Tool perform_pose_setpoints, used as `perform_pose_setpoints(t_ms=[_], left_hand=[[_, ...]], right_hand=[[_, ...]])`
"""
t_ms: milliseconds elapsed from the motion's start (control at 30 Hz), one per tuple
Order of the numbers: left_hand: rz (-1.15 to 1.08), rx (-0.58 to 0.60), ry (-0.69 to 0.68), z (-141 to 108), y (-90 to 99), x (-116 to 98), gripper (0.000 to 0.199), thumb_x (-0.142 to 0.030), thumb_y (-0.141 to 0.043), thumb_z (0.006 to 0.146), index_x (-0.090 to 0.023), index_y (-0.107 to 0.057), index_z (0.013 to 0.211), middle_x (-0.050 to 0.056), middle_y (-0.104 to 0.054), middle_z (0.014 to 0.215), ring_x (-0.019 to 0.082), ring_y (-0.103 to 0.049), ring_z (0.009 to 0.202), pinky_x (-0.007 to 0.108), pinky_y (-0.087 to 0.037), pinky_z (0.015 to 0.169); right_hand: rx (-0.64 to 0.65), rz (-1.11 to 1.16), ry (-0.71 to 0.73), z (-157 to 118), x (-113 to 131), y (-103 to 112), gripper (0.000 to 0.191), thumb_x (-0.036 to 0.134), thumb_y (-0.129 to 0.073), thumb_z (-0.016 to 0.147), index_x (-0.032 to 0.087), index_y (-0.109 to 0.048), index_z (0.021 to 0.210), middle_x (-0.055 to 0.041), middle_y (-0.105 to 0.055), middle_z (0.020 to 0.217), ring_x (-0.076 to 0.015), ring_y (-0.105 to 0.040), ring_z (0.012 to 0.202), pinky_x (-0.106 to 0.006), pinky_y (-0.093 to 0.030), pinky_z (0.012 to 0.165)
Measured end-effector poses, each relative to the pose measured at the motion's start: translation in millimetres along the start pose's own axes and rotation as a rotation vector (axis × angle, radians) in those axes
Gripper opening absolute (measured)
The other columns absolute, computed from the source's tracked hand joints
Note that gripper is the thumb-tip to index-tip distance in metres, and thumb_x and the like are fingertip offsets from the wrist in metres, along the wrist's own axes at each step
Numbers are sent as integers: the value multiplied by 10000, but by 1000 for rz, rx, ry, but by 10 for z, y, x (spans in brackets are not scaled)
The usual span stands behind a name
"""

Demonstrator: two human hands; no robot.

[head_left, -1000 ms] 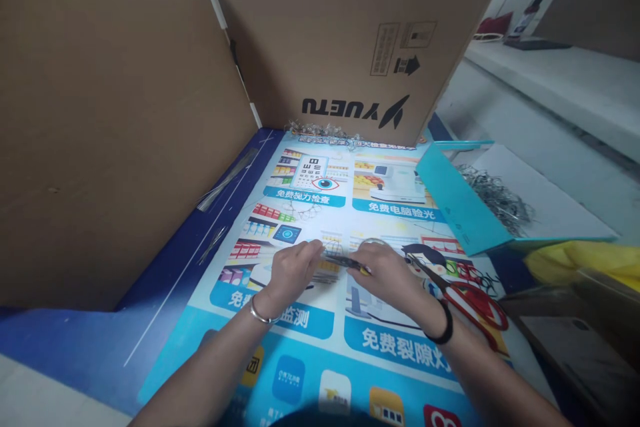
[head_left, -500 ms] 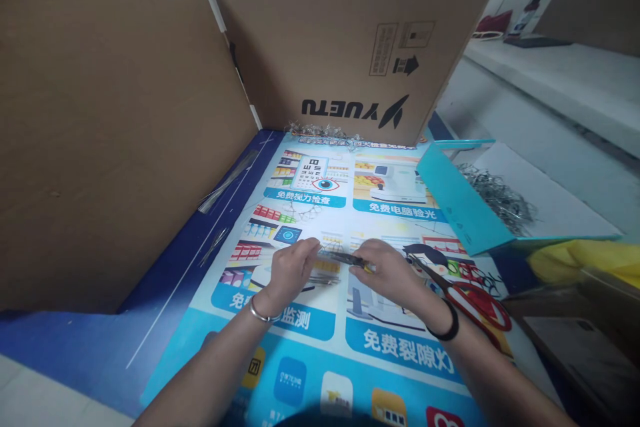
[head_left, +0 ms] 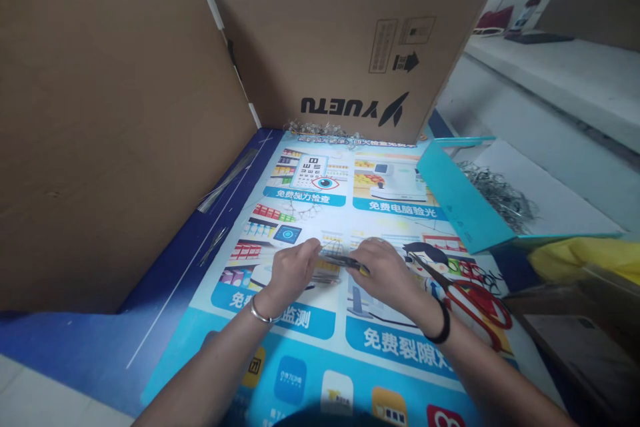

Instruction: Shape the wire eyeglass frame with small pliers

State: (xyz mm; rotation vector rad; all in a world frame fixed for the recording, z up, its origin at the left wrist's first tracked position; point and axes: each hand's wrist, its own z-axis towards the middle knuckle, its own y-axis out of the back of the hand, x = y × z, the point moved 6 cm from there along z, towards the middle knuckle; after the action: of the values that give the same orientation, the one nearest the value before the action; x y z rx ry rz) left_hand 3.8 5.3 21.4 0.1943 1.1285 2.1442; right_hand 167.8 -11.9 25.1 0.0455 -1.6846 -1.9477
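Near the middle of the printed poster (head_left: 320,320), my right hand (head_left: 383,268) is closed round small pliers (head_left: 345,260) with yellow on the handle. Their jaws point left, towards my left hand (head_left: 294,268). That hand is pinched shut at the tips, on what looks like thin wire, too fine to make out fully. More thin wires (head_left: 327,276) lie on the poster beneath the jaws. Red-handled scissors (head_left: 470,300) rest beside my right wrist.
Cardboard panels (head_left: 340,33) stand at the left and back, with wire pieces (head_left: 320,130) along the back foot. At the right are a turquoise box (head_left: 450,197) holding tangled wire (head_left: 500,197), and yellow material (head_left: 585,260). Long wires (head_left: 230,180) lie at the left.
The pliers and my right hand have tilted slightly, the hand shifting a little to the left. My left hand stays in nearly the same place.
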Motion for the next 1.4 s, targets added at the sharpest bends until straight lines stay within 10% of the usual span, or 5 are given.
perform_pose_setpoints(t_ms=[1400], left_hand=[[-144,96,0,30,-37,59,158,-291,-447,894,-178,-545,944,16,-675,713,102,-604,547,193,-398,516]], right_hand=[[90,306,-67,9,-96,-100,151,309,-548,796,221,-669,810,-8,-630,747,-150,-560,720,-238,-395,622]])
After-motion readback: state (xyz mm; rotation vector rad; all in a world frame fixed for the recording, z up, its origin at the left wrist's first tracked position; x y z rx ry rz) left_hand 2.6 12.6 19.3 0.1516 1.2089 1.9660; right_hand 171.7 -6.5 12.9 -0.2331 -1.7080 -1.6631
